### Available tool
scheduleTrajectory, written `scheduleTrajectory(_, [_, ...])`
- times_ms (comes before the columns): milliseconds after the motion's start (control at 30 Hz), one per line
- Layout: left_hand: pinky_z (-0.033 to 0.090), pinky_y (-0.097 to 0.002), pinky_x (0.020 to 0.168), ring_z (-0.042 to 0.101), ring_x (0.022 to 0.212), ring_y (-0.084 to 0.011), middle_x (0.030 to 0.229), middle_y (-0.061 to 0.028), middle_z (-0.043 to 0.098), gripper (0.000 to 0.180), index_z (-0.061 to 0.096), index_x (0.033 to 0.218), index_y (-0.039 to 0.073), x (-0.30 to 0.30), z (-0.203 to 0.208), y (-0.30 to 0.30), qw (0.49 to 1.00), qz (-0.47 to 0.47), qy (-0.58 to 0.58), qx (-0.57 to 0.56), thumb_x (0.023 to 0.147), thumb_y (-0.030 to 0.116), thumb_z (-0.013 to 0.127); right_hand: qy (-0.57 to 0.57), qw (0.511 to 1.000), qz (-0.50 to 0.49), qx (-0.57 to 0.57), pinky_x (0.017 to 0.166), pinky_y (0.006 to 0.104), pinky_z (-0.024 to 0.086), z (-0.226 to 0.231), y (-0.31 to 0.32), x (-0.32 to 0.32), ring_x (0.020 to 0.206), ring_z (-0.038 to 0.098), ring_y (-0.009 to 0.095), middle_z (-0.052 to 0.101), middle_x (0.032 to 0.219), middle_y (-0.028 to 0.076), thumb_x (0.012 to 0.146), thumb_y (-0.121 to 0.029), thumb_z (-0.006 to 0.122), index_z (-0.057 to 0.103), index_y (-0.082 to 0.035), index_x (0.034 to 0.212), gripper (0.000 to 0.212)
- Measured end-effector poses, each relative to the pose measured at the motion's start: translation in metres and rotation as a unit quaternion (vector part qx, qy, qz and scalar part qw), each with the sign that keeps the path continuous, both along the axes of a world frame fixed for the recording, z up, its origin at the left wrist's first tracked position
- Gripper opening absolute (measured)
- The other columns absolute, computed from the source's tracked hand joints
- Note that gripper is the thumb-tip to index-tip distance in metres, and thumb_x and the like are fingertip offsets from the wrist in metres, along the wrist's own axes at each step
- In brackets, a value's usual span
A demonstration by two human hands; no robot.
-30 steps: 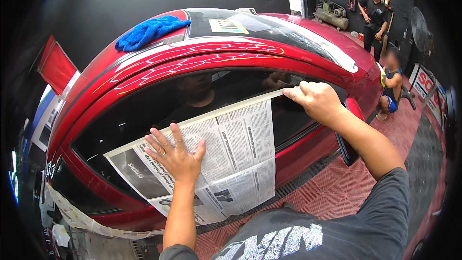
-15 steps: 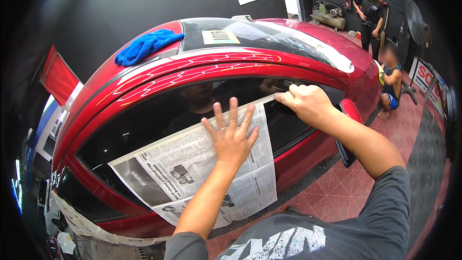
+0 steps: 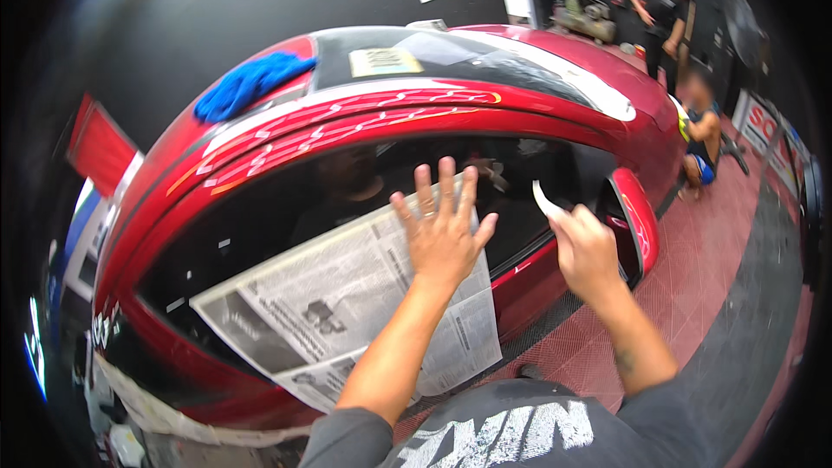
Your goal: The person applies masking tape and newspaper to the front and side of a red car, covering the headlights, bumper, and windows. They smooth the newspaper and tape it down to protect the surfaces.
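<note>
A sheet of newspaper (image 3: 286, 312) lies slanted over the dark side window (image 3: 260, 217) of a red car (image 3: 537, 282) and hangs down over the door. A pale strip of tape runs along its upper edge. My left hand (image 3: 442, 234) presses flat on the sheet's upper right corner, fingers spread. To its right, my right hand (image 3: 585, 251) is closed in a pinch on a short, curled piece of masking tape (image 3: 546, 201), held up in front of the window, apart from the newspaper.
A blue cloth (image 3: 251, 85) rests on the car roof. The side mirror (image 3: 637, 221) juts out beside my right hand. One person (image 3: 702, 126) crouches at the car's front, another (image 3: 666, 26) stands behind. More paper (image 3: 165, 407) lines the lower rear side.
My right hand has come away from the newspaper's taped corner, moving right and down with a tape piece in its fingers. My left hand has slid slightly up and right toward that corner.
</note>
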State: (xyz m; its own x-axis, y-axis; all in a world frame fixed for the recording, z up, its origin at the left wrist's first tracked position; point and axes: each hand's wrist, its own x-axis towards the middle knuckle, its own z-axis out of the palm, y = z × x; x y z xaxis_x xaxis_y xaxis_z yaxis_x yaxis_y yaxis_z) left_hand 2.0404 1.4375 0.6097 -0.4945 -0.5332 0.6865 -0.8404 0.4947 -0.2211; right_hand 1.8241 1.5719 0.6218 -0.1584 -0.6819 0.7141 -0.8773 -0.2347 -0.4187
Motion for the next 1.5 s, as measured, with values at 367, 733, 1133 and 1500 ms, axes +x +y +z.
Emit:
scheduleTrajectory(367, [-0.007, -0.0686, 0.134, -0.004, 0.175, -0.0379, 0.190, -0.0147, 0.010, 0.097, 0.034, 0.179, 0.026, 0.180, 0.017, 0.031, 0.981, 0.095, 0.163, 0.031, 0.099, 0.070, 0.067, -0.081, 0.970, 0.059, 0.221, 0.076, 0.0484, 0.053, -0.173, 0.122, 0.046, 0.079, 0.068, 0.040, 0.067, 0.086, 0.022, 0.101, -0.006, 0.071, 0.081, 0.002, 0.120, 0.023])
scheduleTrajectory(733, [0.053, -0.0442, 0.100, 0.065, 0.109, -0.0304, 0.112, -0.0083, 0.074, 0.031, 0.086, 0.122, 0.009, 0.404, 0.070, 0.052, 0.860, 0.221, 0.407, -0.213, 0.093, 0.020, 0.088, -0.030, 0.962, 0.098, 0.254, 0.072, 0.0472, 0.054, -0.176, 0.139, 0.096, 0.074, 0.069, 0.038, 0.068, 0.080, 0.019, 0.094, -0.004, 0.078, 0.083, 0.000, 0.116, 0.023])
scheduleTrajectory(1133, [0.054, -0.0437, 0.090, 0.067, 0.092, -0.0286, 0.092, -0.0041, 0.075, 0.021, 0.087, 0.104, 0.010, 0.417, 0.083, 0.045, 0.829, 0.176, 0.485, -0.217, 0.086, 0.017, 0.093, -0.081, 0.950, 0.066, 0.295, 0.080, 0.0483, 0.059, -0.237, 0.164, 0.131, 0.085, 0.076, 0.042, 0.076, 0.088, 0.022, 0.094, -0.009, 0.079, 0.085, -0.005, 0.115, 0.022])
scheduleTrajectory(1500, [0.049, -0.0453, 0.086, 0.067, 0.092, -0.0305, 0.097, -0.0046, 0.072, 0.006, 0.072, 0.099, 0.012, 0.422, 0.085, 0.040, 0.893, 0.226, 0.327, -0.210, 0.101, 0.017, 0.075, -0.134, 0.799, -0.182, 0.557, 0.078, 0.0473, 0.061, -0.398, 0.412, 0.082, 0.082, 0.080, 0.037, 0.079, 0.085, 0.021, 0.093, -0.023, 0.083, 0.083, 0.001, 0.105, 0.026])
